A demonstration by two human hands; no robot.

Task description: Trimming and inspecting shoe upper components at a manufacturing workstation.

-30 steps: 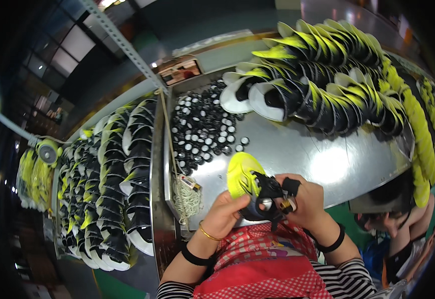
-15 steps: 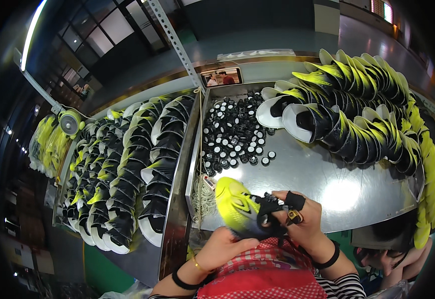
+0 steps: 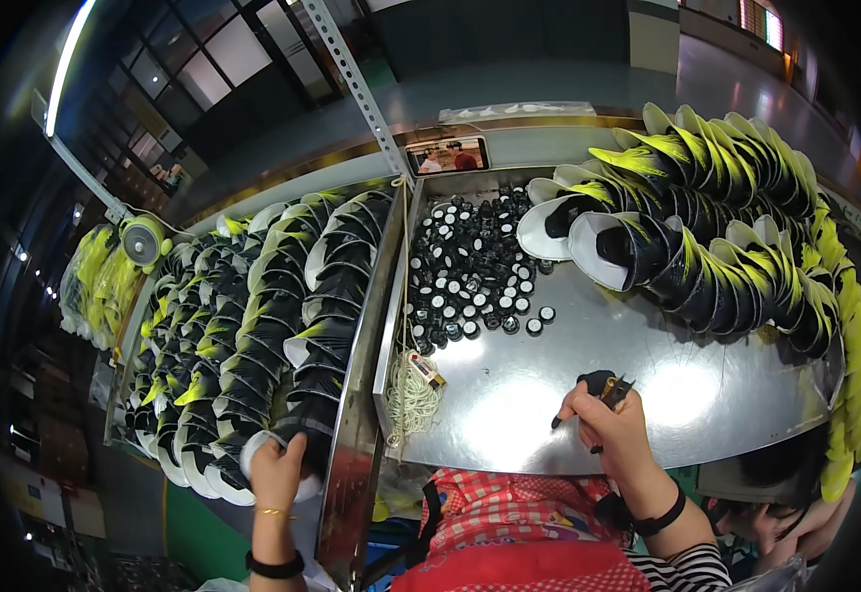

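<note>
My left hand has its thumb and fingers closed on the white-lined edge of a black shoe upper, at the near end of a row in the left tray. Over the near part of the metal table, my right hand is closed round a small dark tool with a gold-coloured part; its exact kind is hard to make out. Black covers sit on some right-hand fingers. Left of that hand lie a bundle of pale cord and a small packet-like piece.
Nested black and yellow shoe uppers fill the left tray. More rows lie at the table's far right. Several small black spools with white tops are heaped at the far left of the metal table. A phone leans behind them.
My left hand has moved left and down to the tray's row. The yellow and black shoe upper is no longer between my hands. My right hand still holds the small tool.
</note>
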